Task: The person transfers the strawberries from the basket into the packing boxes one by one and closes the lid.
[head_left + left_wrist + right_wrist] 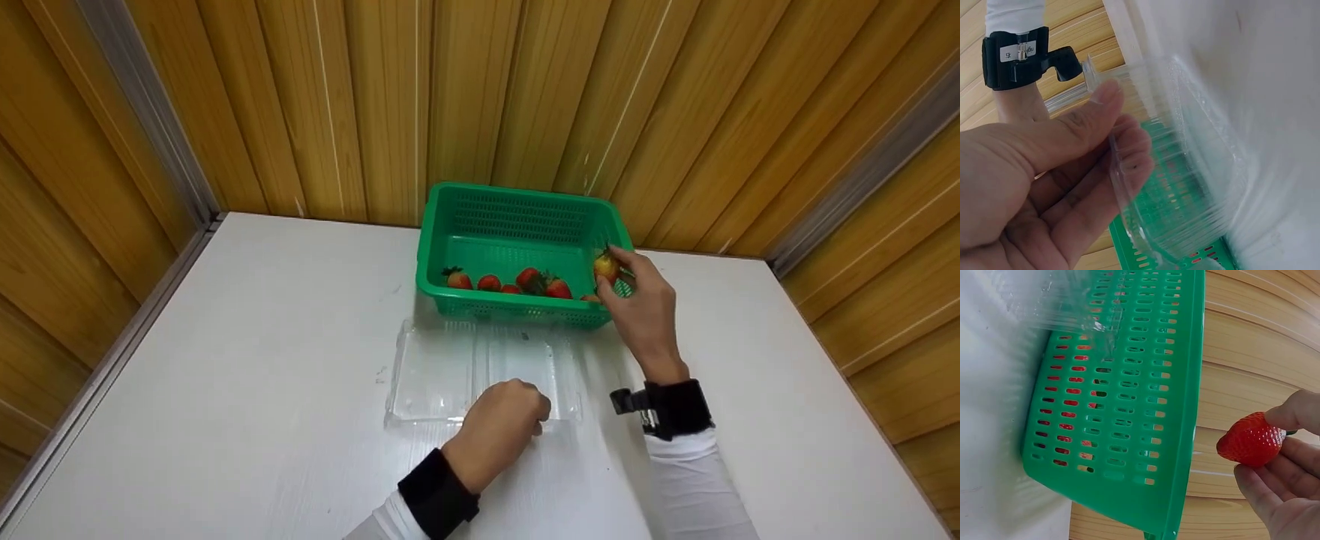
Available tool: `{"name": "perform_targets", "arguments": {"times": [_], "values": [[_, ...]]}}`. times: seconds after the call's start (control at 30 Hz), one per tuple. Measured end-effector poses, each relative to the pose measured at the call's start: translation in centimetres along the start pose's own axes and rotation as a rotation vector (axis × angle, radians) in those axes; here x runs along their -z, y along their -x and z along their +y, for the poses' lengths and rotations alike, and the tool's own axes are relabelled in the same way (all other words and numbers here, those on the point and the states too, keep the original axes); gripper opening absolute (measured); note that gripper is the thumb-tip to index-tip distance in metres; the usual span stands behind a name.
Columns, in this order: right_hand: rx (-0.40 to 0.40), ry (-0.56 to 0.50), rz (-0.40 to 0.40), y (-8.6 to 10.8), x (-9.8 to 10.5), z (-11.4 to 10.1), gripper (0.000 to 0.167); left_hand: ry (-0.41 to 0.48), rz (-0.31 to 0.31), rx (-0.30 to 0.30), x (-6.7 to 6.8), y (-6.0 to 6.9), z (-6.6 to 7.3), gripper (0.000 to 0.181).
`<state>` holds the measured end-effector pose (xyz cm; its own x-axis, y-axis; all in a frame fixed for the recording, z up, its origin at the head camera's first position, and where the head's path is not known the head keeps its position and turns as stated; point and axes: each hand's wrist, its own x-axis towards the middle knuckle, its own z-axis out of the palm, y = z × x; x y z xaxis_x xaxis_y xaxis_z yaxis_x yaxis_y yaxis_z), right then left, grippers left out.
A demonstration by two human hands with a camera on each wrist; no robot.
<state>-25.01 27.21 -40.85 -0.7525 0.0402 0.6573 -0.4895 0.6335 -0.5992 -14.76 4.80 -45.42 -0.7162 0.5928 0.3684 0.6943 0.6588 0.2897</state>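
A red strawberry [1252, 439] with a paler, yellowish part near its leaves is pinched between the thumb and fingertips of my right hand [645, 311]. That hand is at the right end of a green slotted basket [525, 217], with the strawberry above the rim. Several more strawberries [559, 289] lie along the basket's near side. My left hand [501, 424] pinches the near wall of a clear plastic container [435, 375] between thumb and fingers; the left wrist view shows fingers through the plastic [1157, 185]. The container stands on the table directly in front of the basket.
The white table [225, 375] extends to both sides of the container. A wood-patterned panel wall [375, 112] rises close behind the basket, with similar panels at left and right. Metal strips [150, 112] run along the corners.
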Motion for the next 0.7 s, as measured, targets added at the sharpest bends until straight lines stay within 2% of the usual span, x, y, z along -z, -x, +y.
{"name": "perform_targets", "arguments": {"times": [0.27, 0.5, 0.7], "values": [[0.01, -0.02, -0.018, 0.9, 0.2, -0.6, 0.048, 0.008, 0.027, -0.011, 0.2, 0.0, 0.1, 0.016], [0.041, -0.021, -0.045, 1.4, 0.6, -0.8, 0.05, 0.03, 0.019, -0.012, 0.2, 0.0, 0.0, 0.015], [0.039, -0.003, -0.052, 2.1, 1.3, -0.7, 0.051, 0.011, 0.017, -0.028, 0.1, -0.2, -0.2, 0.015]]}}
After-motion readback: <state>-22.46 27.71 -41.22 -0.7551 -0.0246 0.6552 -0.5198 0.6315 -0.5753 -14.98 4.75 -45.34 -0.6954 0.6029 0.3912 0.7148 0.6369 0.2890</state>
